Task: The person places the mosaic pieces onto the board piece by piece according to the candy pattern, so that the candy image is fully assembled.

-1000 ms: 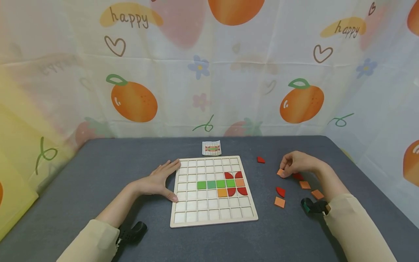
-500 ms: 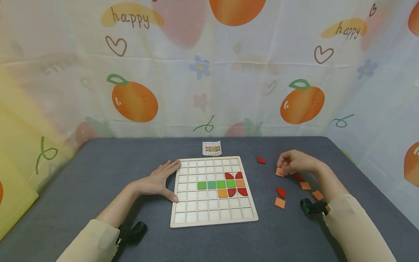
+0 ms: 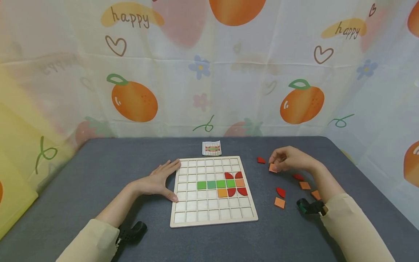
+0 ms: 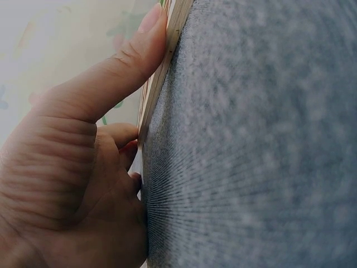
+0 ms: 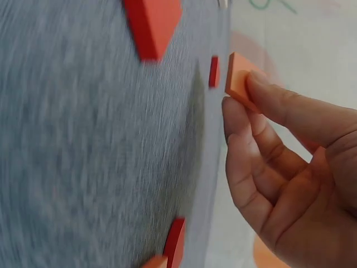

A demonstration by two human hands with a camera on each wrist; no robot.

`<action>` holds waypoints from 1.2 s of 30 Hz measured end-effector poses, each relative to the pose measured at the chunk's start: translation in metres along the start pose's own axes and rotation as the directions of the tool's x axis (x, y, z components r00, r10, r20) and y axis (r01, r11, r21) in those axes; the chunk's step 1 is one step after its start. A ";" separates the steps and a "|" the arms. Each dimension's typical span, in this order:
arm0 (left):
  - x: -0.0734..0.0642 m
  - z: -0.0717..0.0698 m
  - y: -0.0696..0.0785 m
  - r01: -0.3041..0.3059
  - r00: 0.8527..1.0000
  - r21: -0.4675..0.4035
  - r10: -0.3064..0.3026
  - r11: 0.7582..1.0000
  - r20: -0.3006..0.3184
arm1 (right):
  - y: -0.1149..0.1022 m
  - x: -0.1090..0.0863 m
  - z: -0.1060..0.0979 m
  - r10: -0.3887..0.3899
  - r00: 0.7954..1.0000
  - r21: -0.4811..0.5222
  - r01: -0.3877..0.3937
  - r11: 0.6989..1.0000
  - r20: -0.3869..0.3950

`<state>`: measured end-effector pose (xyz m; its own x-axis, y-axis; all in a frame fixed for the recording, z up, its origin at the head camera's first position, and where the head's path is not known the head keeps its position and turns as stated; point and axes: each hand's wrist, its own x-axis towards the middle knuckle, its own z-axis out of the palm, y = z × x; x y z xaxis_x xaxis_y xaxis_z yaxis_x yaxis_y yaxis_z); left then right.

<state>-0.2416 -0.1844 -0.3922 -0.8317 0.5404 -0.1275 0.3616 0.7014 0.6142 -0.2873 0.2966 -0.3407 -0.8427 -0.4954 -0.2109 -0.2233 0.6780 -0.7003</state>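
Observation:
My right hand (image 3: 289, 159) pinches a square orange tile (image 3: 272, 167) between thumb and fingers, to the right of the board. In the right wrist view the orange tile (image 5: 240, 81) is held at the fingertips, raised off the table. My left hand (image 3: 158, 180) rests along the left edge of a wooden grid board (image 3: 196, 208), thumb and fingers spread wide. The left wrist view has the thumb of that hand (image 4: 120, 72) lying on the board's rim (image 4: 162, 78). On the board sit green tiles (image 3: 221, 183), red quarter-round tiles (image 3: 242, 191) and orange squares (image 3: 222, 193).
A small pattern card (image 3: 211, 148) lies behind the board. Right of the board are loose red pieces (image 3: 280, 192) and orange squares (image 3: 279, 202), with another red piece (image 3: 260, 160) near the right hand. A printed curtain (image 3: 209, 102) hangs behind the table.
My right hand has moved left toward the board with the orange tile, uncovering more of a red piece behind it. The left hand and the board have stayed put.

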 end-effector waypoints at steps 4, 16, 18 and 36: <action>0.000 0.000 0.000 -0.005 1.000 0.004 0.005 1.000 0.001 | -0.009 0.005 0.005 -0.029 1.000 -0.002 0.029 1.000 -0.011; 0.001 0.001 -0.001 -0.002 1.000 -0.017 0.002 1.000 0.004 | -0.039 0.017 0.024 -0.111 0.994 0.029 0.110 0.993 0.007; 0.001 0.001 -0.001 -0.001 1.000 -0.017 0.001 1.000 0.005 | -0.043 0.020 0.028 -0.129 0.992 0.031 0.128 0.991 0.016; 0.002 0.001 -0.004 -0.001 1.000 -0.006 0.001 1.000 0.002 | -0.081 0.044 0.069 -0.247 0.967 0.003 0.247 0.969 0.056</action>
<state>-0.2436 -0.1854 -0.3956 -0.8306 0.5418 -0.1288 0.3597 0.6985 0.6186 -0.2723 0.1827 -0.3399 -0.7325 -0.6772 -0.0697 -0.4230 0.5330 -0.7328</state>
